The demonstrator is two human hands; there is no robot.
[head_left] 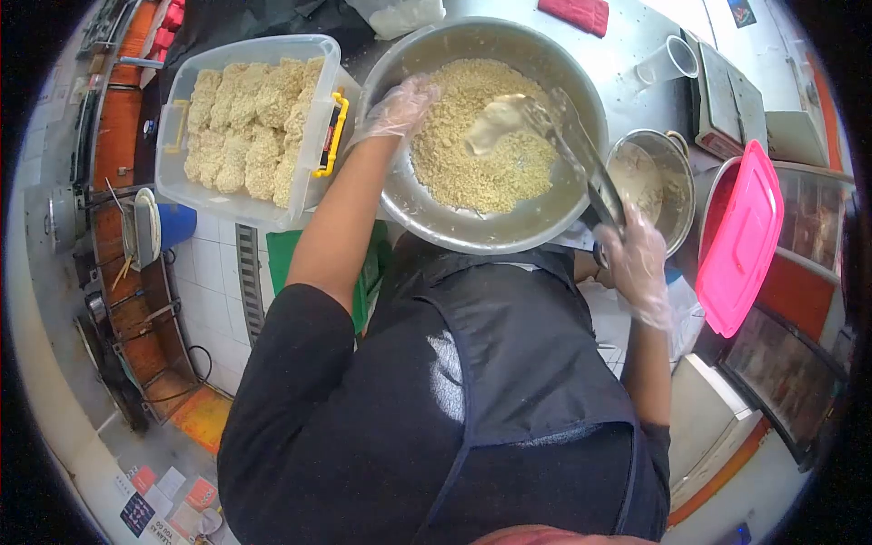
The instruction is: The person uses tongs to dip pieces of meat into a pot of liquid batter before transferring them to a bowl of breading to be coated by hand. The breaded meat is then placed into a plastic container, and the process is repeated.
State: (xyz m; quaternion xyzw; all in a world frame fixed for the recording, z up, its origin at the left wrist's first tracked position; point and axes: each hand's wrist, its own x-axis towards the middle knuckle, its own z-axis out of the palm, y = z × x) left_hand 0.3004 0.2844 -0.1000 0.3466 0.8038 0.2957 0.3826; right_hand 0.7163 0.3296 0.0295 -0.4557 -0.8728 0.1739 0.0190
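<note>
At the far left of the counter [636,41], a clear tub [173,154] with yellow clips was already nearly full of breaded pieces [250,127], laid in close rows. Just right of it stood a big metal bowl [545,227] of crumbs [472,163]. The left hand [400,107], in a thin plastic glove, rested on the bowl's near rim, its fingers loosely curled and holding nothing that could be made out. Over the crumbs, a pale, uncoated piece [495,123] hung in the tips of metal tongs [572,150], which the gloved right hand [631,259] gripped shut by the handles. Further right sat a smaller metal pot [677,168] of batter, then a red container with a pink lid [740,241] leaning on it. Judging by the full tub, most of the breading seemed done; this piece was not yet crumbed.
</note>
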